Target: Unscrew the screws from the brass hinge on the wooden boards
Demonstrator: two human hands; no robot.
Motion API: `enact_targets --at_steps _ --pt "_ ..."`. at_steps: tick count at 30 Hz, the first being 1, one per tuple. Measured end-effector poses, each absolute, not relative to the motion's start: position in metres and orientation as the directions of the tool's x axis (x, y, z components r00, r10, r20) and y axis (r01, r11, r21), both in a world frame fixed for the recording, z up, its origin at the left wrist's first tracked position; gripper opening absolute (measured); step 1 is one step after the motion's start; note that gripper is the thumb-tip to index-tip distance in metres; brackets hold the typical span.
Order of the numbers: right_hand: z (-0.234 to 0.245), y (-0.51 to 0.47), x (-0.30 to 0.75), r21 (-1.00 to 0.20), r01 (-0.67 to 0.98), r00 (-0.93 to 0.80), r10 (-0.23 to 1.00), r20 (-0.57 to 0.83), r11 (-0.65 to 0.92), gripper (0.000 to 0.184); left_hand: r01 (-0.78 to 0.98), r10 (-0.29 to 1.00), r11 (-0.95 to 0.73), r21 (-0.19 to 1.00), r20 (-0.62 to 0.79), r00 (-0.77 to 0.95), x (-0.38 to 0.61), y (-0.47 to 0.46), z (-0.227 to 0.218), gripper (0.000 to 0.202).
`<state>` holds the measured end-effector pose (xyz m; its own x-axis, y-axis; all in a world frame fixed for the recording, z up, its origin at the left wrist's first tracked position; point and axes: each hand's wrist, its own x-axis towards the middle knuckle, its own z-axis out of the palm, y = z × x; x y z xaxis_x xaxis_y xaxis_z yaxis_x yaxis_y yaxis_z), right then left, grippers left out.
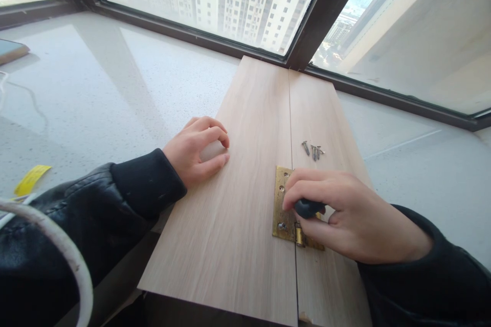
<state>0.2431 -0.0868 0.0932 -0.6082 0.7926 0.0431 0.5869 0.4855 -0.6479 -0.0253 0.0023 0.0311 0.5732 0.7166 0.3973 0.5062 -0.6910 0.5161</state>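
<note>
My right hand (pixel 337 209) is closed around the black handle of a screwdriver (pixel 308 207), seen from above. It is over a brass hinge (pixel 281 214), and the tool's shaft and tip are hidden. The hinge lies across the seam between a wide wooden board (pixel 245 204) and a narrow wooden board (pixel 324 117). Screw heads show in some holes of its left leaf; my hand covers much of the right leaf. Several loose screws (pixel 314 152) lie on the narrow board just beyond the hinge. My left hand (pixel 201 150) rests on the wide board's left side, fingers bent and apart, holding nothing.
The boards lie on a white speckled sill (pixel 111 82) against the dark window frame (pixel 199 36). A white cable (pixel 72 255) loops at the lower left, near a yellow tag (pixel 32 179). A flat, phone-like object (pixel 13 52) lies at the far left.
</note>
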Motion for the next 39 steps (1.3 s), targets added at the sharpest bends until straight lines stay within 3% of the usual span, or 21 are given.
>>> enact_targets --at_steps 7,10,14,17,22,31,36,39 --pt "0.099 -0.086 0.247 -0.638 0.562 -0.584 0.798 0.146 0.527 0.021 0.493 0.706 -0.703 0.513 0.417 0.572 -0.025 0.003 0.029 0.015" --pt "0.103 -0.083 0.256 -0.549 0.68 -0.42 0.872 0.251 0.486 0.016 0.495 0.71 -0.699 0.516 0.416 0.568 -0.025 0.002 0.029 0.014" --pt "0.102 -0.079 0.263 -0.448 0.885 0.031 0.944 0.327 0.126 0.01 0.495 0.712 -0.698 0.518 0.422 0.562 -0.025 0.002 0.028 0.015" --pt "0.097 -0.074 0.265 -0.408 0.91 0.215 0.924 0.315 -0.073 0.012 0.489 0.709 -0.702 0.517 0.441 0.551 -0.024 0.003 0.026 0.014" --pt "0.084 -0.066 0.267 -0.385 0.915 0.265 0.901 0.343 -0.122 0.012 0.485 0.705 -0.706 0.516 0.446 0.552 -0.025 0.003 0.025 0.013" --pt "0.071 -0.054 0.272 -0.397 0.916 0.207 0.916 0.345 -0.057 0.015 0.488 0.709 -0.699 0.523 0.418 0.568 -0.025 0.003 0.028 0.015" --pt "0.077 -0.057 0.266 -0.493 0.869 0.259 0.814 0.52 0.039 0.01 0.49 0.712 -0.696 0.524 0.418 0.564 -0.025 0.003 0.028 0.014" --pt "0.081 -0.064 0.258 -0.535 0.842 0.273 0.799 0.536 0.071 0.024 0.497 0.712 -0.697 0.518 0.411 0.57 -0.025 0.003 0.028 0.014"
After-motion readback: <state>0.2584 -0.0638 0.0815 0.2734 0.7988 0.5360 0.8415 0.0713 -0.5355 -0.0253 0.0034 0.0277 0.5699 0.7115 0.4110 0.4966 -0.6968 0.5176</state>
